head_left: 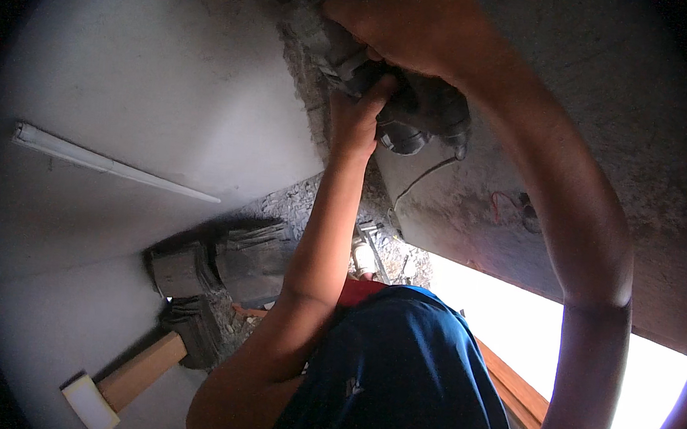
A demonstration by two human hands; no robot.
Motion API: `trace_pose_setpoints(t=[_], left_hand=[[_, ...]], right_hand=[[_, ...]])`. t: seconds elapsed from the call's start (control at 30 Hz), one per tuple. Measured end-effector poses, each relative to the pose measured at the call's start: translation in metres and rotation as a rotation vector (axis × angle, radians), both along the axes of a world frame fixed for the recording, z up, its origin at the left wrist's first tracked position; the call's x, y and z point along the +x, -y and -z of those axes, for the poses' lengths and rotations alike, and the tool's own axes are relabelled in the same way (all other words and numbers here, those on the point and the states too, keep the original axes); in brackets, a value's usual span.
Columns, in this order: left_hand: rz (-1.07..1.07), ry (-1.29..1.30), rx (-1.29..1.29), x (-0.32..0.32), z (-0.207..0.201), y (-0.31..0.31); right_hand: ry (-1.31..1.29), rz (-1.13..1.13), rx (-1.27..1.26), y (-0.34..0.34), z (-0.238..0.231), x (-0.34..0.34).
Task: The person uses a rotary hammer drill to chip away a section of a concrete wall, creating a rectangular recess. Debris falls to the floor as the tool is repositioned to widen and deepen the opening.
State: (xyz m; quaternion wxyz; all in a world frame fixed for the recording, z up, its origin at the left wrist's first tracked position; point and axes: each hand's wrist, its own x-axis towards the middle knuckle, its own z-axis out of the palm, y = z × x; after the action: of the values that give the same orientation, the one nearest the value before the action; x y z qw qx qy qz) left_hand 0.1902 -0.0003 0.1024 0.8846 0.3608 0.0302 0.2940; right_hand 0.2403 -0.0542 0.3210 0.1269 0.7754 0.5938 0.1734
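Both my arms are raised toward a wall corner at the top of the head view. Between my hands is a dark, bulky corded power tool [445, 108]; its exact kind is hard to make out in the dim light. My left hand [356, 121] is wrapped around its underside, thumb up along the body. Higher up, my right hand [408, 26] closes over the tool's upper part. A thin cord [424, 174] hangs from its rear end. The tool's far end lies by a rough, broken strip [312, 93] in the plaster, and the contact point is hidden.
A white tube-shaped strip [116, 160] runs along the left wall. Dark stacked bundles [253, 260] lie below, near a wooden block [141, 369] and a pale yellow-white piece [91, 404]. Grey rubble [280, 204] covers the ground. Bright light fills an opening [504, 309] at right.
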Motion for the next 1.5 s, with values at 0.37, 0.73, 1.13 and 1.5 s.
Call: trace_pose_setpoints(t=[0.37,0.73,1.13,1.5], left_hand=[[-0.016,-0.061,0.045,-0.004,0.011,0.0],[0.052,-0.273,0.225,-0.04,0.059,-0.001],[0.205,-0.384,0.596,-0.094,0.032,0.004],[0.21,-0.297,0.53,-0.091,0.007,-0.001]], right_hand=[[-0.122,-0.007,0.147,0.013,0.017,-0.007],[-0.921,0.458,0.599,0.051,0.064,-0.05],[-1.439,0.594,1.068,0.114,0.119,-0.078],[-1.266,0.412,1.081,0.106,0.08,-0.089]])
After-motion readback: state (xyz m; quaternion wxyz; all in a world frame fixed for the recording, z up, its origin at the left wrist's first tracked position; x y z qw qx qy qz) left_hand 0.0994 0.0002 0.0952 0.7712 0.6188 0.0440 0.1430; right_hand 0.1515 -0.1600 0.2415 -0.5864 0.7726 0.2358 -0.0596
